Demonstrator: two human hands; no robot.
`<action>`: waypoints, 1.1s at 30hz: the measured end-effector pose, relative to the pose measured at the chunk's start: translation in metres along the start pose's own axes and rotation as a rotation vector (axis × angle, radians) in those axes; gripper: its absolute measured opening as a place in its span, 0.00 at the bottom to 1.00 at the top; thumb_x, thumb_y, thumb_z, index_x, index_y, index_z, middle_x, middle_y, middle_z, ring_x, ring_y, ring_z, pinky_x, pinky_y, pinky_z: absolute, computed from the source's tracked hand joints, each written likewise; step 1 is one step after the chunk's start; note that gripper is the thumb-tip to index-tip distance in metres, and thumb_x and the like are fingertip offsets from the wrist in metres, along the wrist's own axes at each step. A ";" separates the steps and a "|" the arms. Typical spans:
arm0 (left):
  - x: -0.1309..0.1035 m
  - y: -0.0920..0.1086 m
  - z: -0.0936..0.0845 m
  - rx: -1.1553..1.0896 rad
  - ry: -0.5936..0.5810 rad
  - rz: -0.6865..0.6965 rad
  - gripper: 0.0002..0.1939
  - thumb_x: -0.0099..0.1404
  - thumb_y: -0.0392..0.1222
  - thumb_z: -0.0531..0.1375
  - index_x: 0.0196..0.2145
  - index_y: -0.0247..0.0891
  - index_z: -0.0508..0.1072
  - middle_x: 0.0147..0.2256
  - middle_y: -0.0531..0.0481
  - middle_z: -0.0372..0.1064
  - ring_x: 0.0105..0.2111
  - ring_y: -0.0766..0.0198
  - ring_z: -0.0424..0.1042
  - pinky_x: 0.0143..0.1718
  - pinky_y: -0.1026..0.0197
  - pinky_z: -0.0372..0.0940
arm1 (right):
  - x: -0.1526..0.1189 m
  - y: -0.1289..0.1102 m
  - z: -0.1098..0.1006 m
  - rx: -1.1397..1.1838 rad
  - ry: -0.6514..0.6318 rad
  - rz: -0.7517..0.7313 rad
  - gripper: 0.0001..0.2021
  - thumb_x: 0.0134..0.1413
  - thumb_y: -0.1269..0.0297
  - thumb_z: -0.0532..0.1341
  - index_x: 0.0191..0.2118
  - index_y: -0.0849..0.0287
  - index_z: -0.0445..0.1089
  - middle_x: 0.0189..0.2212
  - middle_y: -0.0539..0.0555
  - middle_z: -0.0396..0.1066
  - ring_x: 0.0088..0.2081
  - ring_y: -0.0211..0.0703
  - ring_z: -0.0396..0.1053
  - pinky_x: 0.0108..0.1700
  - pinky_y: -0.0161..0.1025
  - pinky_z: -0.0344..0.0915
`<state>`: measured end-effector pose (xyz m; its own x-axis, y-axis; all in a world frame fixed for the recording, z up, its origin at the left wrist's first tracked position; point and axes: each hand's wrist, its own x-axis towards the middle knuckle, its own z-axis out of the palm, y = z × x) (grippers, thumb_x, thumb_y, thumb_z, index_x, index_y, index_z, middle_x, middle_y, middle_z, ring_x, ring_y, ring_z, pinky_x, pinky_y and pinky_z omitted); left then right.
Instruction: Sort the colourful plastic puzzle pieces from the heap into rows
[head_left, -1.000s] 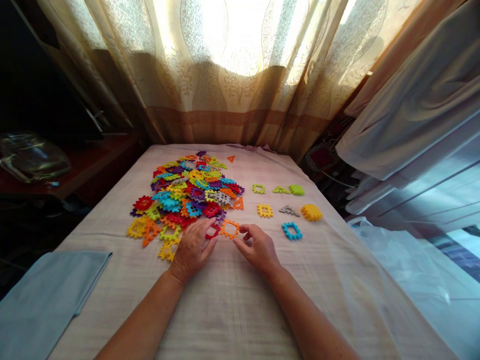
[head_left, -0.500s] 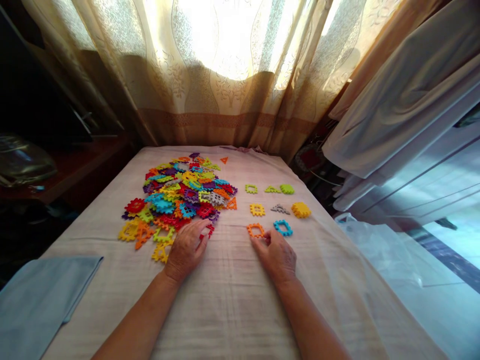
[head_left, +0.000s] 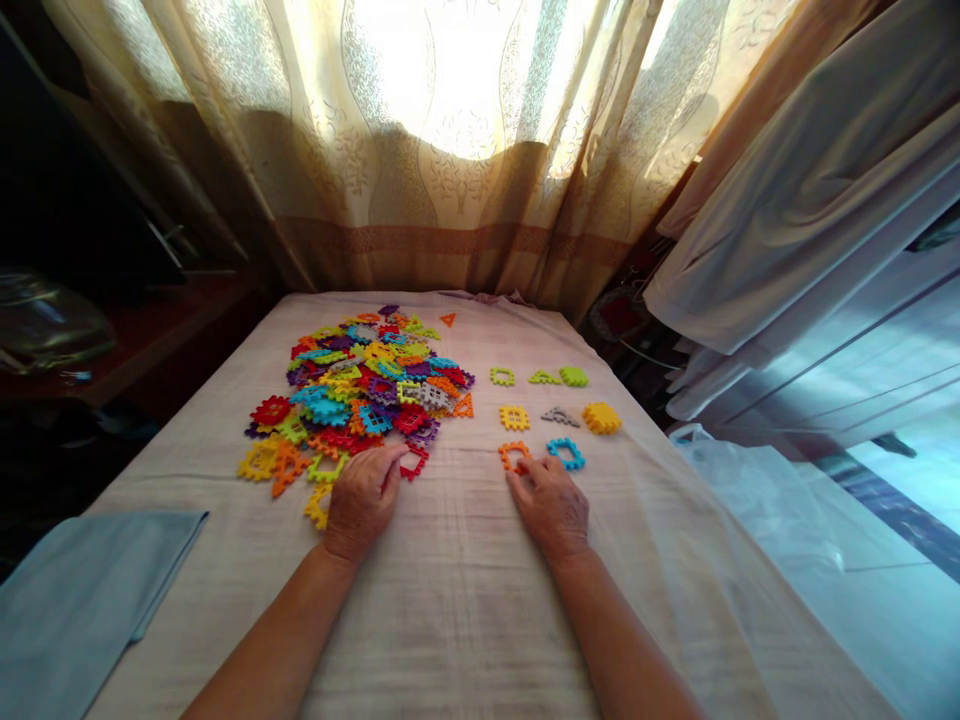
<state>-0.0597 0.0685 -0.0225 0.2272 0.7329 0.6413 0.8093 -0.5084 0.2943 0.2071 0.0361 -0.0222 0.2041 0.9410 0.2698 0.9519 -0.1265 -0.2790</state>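
Note:
My left hand (head_left: 365, 503) rests on the cloth with its fingers curled together, their tips at the left edge of a red square plastic frame (head_left: 424, 458). This frame lies flat beside a big heap of colourful toothed plastic pieces (head_left: 375, 375). On the right, my right hand (head_left: 553, 508) has its fingers on the near edge of an orange square frame (head_left: 504, 458). A blue open frame (head_left: 577, 456) lies just beyond that hand. Behind the orange frame is a yellow windowed square (head_left: 514, 418). My left hand partly hides a yellow piece (head_left: 317, 508).
Further right are a grey triangle (head_left: 560, 418), a yellow stack (head_left: 602, 419), a green frame (head_left: 502, 377), a green triangle (head_left: 544, 378) and a green stack (head_left: 574, 377). A folded blue cloth (head_left: 97, 600) lies at the left. Curtains (head_left: 450, 190) hang behind the table.
My left hand has drawn back slightly to the left, uncovering more of the red frame. The orange frame has shifted a little right and away under my right hand.

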 end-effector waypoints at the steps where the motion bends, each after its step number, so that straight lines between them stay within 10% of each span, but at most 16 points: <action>1: 0.000 -0.001 -0.001 0.010 0.007 -0.005 0.13 0.67 0.37 0.52 0.45 0.42 0.73 0.40 0.47 0.77 0.40 0.58 0.75 0.45 0.54 0.69 | 0.001 0.001 0.000 -0.007 0.007 0.012 0.10 0.58 0.57 0.60 0.42 0.52 0.76 0.39 0.53 0.71 0.37 0.41 0.69 0.32 0.35 0.59; 17: -0.001 -0.027 -0.024 0.246 0.117 -0.073 0.11 0.67 0.40 0.52 0.41 0.41 0.74 0.35 0.47 0.77 0.35 0.57 0.75 0.39 0.56 0.67 | 0.001 0.007 0.004 0.012 0.044 0.000 0.10 0.60 0.59 0.59 0.44 0.53 0.74 0.41 0.54 0.71 0.40 0.42 0.69 0.34 0.35 0.61; 33: 0.048 0.000 0.005 0.406 -0.205 0.070 0.07 0.63 0.40 0.57 0.35 0.42 0.76 0.33 0.45 0.71 0.36 0.52 0.67 0.38 0.50 0.62 | -0.001 0.010 0.008 0.146 0.103 -0.090 0.11 0.60 0.64 0.55 0.43 0.55 0.75 0.39 0.54 0.72 0.39 0.42 0.69 0.36 0.34 0.60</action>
<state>-0.0463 0.1062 0.0047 0.3585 0.7979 0.4846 0.9255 -0.3717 -0.0727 0.2150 0.0368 -0.0329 0.1488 0.9086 0.3902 0.9256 0.0109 -0.3784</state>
